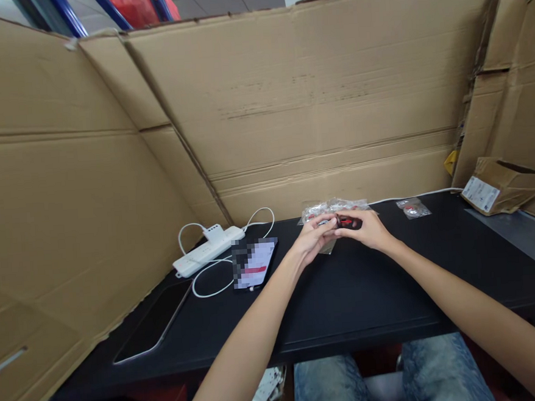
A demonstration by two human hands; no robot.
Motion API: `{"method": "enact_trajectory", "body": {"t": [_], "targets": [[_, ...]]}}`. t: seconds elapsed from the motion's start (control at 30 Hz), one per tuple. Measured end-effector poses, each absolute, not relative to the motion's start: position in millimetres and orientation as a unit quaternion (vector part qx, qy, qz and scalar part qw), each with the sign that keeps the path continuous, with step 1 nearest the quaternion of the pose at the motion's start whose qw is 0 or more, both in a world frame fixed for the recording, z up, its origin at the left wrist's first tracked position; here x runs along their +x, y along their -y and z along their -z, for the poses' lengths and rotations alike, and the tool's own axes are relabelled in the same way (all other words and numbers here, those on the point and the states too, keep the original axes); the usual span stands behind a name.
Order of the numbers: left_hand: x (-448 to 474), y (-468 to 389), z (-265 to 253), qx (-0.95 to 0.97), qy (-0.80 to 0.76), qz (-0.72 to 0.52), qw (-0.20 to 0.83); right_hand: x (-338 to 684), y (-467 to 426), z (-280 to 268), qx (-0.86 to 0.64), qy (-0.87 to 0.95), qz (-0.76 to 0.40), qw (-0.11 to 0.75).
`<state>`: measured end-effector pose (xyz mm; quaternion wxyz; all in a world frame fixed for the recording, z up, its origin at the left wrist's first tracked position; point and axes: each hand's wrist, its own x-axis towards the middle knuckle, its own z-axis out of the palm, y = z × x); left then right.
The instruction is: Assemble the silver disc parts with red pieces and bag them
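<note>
Left hand [312, 239] and right hand [371, 228] together pinch a small dark-and-red object [348, 222] over a black tabletop [347, 299], near plastic bags [316, 210].

Head view: from the wearer's head, above the jeans [329, 385]
Facing: forward and down across the surface [348, 305] to the far cardboard wall [310, 100]
Nearness: close over the surface, both forearms [254, 336] entering from the near side

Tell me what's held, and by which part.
A small dark-and-red item, between the left grip and the right grip; which part they hold is too hidden to tell.
</note>
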<state>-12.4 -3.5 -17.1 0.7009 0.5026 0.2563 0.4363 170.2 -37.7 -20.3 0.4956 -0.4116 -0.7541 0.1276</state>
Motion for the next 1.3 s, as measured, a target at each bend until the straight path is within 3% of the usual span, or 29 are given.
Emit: {"method": "enact_trajectory", "body": {"t": [0.2, 0.4, 0.77, 1.3], "targets": [[-9, 3, 17, 0.493, -0.258, -0.456, 0.694, 163, 39, 24, -0.383, 0.79, -0.081, 0.472], [-5, 4, 18, 0.464, -0.265, -0.495, 0.685, 159, 42, 25, -0.408, 0.752, -0.023, 0.517], [2, 9, 24, 0.477, -0.258, -0.493, 0.68, 165, 34, 26, -0.43, 0.731, -0.033, 0.529], [6, 7, 27, 0.354, -0.297, -0.512, 0.725, 159, 37, 33, -0.431, 0.776, 0.009, 0.461]]}}
